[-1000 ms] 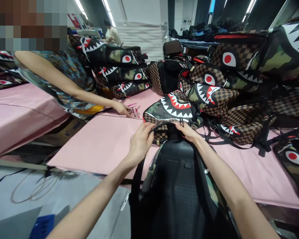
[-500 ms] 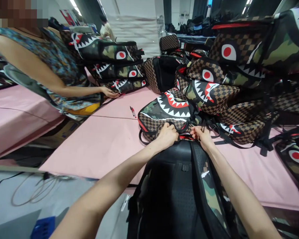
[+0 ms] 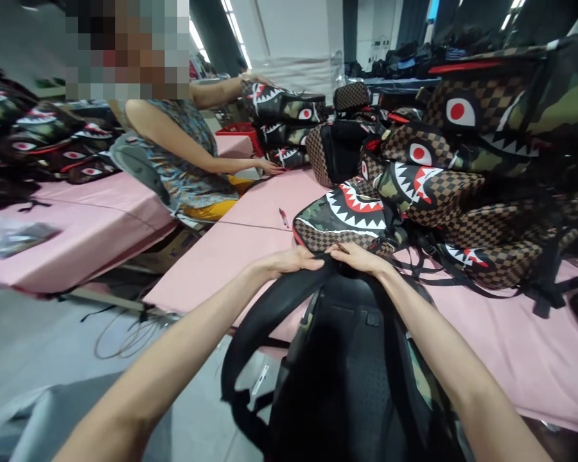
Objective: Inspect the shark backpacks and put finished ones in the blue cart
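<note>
A black and camouflage backpack [image 3: 351, 372] stands in front of me with its padded back panel facing me, leaning on the edge of the pink table [image 3: 501, 346]. My left hand [image 3: 289, 261] grips the top of its black shoulder strap [image 3: 264, 314], which loops out to the left. My right hand [image 3: 359, 258] is closed on the top of the same backpack, with a thin dark object between its fingers that I cannot make out. Just beyond my hands lies a shark-mouth backpack [image 3: 349, 218].
A heap of checkered and camouflage shark-mouth backpacks [image 3: 462, 173] fills the right side of the table. A small red and white object [image 3: 284, 218] lies on the pink surface. A co-worker [image 3: 183, 154] sits at the left, one hand flat on the table, the other on a stack of backpacks [image 3: 284, 122]. Cables [image 3: 130, 327] lie on the floor.
My left hand has moved from the backpack's top onto the shoulder strap, which now loops out to the left. The co-worker has raised one arm onto the stack. The view has shifted.
</note>
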`<state>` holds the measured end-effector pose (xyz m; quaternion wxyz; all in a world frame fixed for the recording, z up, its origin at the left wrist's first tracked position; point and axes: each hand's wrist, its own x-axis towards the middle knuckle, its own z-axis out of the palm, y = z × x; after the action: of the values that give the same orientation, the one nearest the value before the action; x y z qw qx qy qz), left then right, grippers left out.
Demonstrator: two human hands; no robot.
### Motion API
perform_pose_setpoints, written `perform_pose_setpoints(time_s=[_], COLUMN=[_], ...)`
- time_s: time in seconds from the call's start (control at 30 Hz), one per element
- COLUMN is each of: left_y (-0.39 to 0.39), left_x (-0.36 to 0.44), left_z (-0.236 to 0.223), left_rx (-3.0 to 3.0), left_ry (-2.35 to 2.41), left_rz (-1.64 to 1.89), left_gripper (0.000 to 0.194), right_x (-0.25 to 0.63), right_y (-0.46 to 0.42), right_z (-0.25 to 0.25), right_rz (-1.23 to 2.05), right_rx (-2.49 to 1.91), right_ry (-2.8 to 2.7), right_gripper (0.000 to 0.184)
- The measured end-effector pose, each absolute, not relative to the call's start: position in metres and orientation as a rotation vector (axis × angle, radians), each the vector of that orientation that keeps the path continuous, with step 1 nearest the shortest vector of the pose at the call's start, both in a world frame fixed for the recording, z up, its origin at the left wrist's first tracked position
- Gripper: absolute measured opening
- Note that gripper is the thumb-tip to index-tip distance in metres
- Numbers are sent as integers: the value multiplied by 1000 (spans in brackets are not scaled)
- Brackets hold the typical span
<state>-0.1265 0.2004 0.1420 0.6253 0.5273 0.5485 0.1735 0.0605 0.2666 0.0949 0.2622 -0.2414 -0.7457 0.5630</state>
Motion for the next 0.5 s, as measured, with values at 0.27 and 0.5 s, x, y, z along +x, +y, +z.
perform_pose_setpoints(time_s=[0.27, 0.5], left_y=[69, -12], left_x=[-178, -197], left_z=[110, 88], left_rx=[760, 749], left_ry=[880, 886], left_rz=[474, 707], left_gripper=[50, 41], right_x=[90, 94], right_y=[268, 251], right_z=[73, 85], right_rz=[1465, 1401], right_rx=[-926, -1025], right_ry=[-1753, -1829], right_gripper=[38, 36])
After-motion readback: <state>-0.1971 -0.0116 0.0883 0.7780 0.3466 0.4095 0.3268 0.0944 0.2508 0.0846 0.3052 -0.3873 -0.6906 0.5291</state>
